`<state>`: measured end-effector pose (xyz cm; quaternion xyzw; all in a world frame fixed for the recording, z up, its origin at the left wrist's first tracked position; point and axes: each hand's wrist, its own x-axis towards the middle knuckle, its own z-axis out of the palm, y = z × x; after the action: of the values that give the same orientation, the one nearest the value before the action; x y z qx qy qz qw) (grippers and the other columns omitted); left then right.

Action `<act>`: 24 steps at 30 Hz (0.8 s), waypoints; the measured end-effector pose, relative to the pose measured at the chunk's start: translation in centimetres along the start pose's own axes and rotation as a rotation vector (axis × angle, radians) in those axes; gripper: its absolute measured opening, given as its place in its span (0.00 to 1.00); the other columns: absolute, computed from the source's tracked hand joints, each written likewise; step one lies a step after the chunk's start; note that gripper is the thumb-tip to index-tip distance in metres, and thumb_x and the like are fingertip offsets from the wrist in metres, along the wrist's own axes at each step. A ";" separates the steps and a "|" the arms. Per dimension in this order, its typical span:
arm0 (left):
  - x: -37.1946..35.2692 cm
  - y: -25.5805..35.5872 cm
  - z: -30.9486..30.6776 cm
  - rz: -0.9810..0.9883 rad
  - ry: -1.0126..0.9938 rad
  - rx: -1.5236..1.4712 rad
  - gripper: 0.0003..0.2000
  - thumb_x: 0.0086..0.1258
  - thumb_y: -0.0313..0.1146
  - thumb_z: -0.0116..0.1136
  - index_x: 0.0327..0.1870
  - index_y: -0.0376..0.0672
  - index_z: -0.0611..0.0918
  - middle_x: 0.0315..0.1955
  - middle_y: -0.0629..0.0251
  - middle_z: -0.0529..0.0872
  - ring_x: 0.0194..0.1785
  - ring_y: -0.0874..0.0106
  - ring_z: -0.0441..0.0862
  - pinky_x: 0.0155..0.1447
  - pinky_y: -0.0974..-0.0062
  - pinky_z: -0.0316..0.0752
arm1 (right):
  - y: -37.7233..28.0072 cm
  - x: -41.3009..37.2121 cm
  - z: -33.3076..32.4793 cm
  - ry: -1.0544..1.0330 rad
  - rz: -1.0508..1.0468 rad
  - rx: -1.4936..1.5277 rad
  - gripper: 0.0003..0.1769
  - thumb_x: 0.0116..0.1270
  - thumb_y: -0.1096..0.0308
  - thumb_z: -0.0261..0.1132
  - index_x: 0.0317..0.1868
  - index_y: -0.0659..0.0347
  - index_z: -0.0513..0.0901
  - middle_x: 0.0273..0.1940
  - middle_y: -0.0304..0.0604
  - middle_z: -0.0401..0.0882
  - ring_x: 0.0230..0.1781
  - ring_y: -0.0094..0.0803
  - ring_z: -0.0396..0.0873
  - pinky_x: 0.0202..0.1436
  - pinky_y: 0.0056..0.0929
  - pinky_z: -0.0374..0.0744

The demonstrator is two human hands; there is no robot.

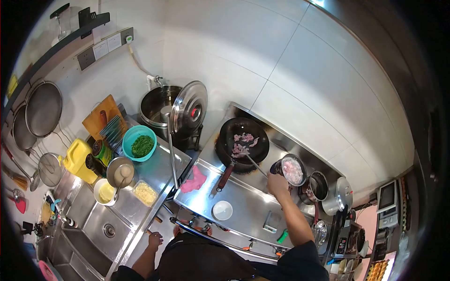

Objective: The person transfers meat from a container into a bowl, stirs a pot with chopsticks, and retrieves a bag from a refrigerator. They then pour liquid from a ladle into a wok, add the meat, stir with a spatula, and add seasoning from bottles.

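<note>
My right hand (278, 184) is closed around the handle of a long metal cooking utensil (255, 163), whose end reaches into the black wok (259, 152). Pieces of pinkish meat (241, 150) lie in the wok, and they hide the utensil's head. The wok's wooden handle (226, 177) points toward me, untouched. Beside my right hand is a metal pot (303, 164) holding pale pink meat (292, 170). My left hand (155, 240) hangs low near the sink counter's edge, fingers loosely bent and partly apart, with no held object visible. A brownish handle tip lies close to it.
A white bowl (222, 210) and a pink cloth (194, 180) lie on the steel stove front. Left counter: a teal bowl of chopped greens (142, 146), a metal pot (115, 180), a yellow jug (80, 161). A tall pot with a tilted lid (183, 105) stands in the corner.
</note>
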<state>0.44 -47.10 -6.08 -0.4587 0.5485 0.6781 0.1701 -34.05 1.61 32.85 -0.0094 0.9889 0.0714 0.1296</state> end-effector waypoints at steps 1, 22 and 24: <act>-0.2 -0.1 -0.3 -0.008 -0.046 -0.069 0.10 0.71 0.30 0.53 0.50 0.41 0.79 0.33 0.59 0.85 0.27 0.69 0.83 0.26 0.71 0.77 | 0.1 0.2 0.4 0.007 -0.013 0.008 0.14 0.67 0.66 0.56 0.48 0.60 0.83 0.45 0.58 0.85 0.47 0.54 0.84 0.51 0.50 0.82; 0.4 -3.6 -0.9 -0.064 -0.001 0.050 0.11 0.70 0.31 0.53 0.52 0.41 0.77 0.31 0.59 0.85 0.25 0.67 0.83 0.24 0.71 0.76 | -3.0 6.7 -2.9 0.004 -0.158 0.138 0.16 0.59 0.66 0.62 0.42 0.69 0.85 0.41 0.62 0.85 0.44 0.55 0.85 0.49 0.48 0.82; -0.2 -3.1 -0.7 -0.082 -0.016 0.049 0.11 0.71 0.31 0.54 0.52 0.41 0.77 0.32 0.59 0.85 0.25 0.67 0.83 0.25 0.71 0.76 | -3.1 8.2 -1.4 0.027 -0.076 0.330 0.16 0.59 0.66 0.61 0.40 0.71 0.84 0.38 0.63 0.85 0.38 0.55 0.85 0.43 0.47 0.83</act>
<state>3.10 -46.60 -7.67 -0.4708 0.5443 0.6606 0.2135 -42.17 -1.64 31.64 -0.0264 0.9878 -0.0972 0.1190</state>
